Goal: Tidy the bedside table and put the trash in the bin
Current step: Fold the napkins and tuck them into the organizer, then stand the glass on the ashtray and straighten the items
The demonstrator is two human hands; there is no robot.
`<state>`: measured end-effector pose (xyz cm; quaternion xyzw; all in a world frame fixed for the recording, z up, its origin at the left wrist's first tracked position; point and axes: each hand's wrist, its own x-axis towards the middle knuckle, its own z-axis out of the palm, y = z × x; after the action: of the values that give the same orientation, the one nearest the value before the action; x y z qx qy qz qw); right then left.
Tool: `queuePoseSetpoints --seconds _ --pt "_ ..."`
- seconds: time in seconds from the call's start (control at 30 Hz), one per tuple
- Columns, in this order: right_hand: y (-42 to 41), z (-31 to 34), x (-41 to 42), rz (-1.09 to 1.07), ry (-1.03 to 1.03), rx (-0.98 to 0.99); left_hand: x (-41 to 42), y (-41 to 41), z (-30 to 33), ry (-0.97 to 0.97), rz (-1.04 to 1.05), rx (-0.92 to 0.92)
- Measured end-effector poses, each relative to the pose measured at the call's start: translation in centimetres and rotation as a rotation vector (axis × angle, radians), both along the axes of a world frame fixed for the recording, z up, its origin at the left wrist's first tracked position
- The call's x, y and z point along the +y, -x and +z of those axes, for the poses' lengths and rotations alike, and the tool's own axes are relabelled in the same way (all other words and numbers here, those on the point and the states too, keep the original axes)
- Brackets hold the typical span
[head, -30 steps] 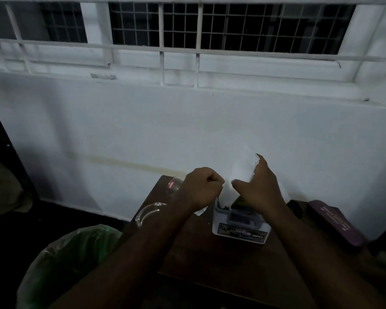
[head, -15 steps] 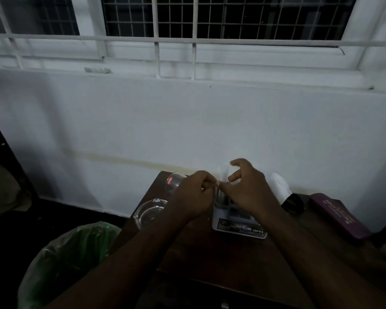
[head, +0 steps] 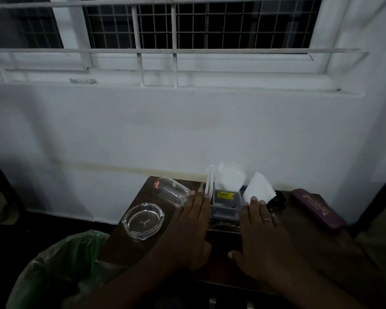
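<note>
Both hands released tissue since prior frame; L hand (head: pixel 193 221) & R hand (head: pixel 262 228) open, flat, flanking box (head: pixel 225 202), equally near.

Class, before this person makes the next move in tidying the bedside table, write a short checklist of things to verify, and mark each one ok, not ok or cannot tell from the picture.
1. Both hands free: left hand and right hand lie open and flat on either side of the tissue box, holding nothing: ok.
2. Bin within reach, lined and open, at the table's left: ok.
3. Tissues tucked in neatly: several stick up loosely: not ok.
4. Drinking glass upright: it lies on its side: not ok.
5. Ashtray clean: one small bit inside: cannot tell.
</note>
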<state>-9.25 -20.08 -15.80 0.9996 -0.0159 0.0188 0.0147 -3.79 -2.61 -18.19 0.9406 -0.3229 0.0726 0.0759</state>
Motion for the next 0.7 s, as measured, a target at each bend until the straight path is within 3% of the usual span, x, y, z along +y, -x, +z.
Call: queuePoseSetpoints --seconds 0.17,0.7 --pt "-0.3 -0.7 -0.5 -0.027 -0.02 0.01 -0.1 -0.4 -1.3 -0.113 0.049 -0.021" --pt "-8.3 -3.5 -2.0 -0.124 -0.016 -0.186 -3.7 -8.9 -2.6 -0.053 0.157 -0.043"
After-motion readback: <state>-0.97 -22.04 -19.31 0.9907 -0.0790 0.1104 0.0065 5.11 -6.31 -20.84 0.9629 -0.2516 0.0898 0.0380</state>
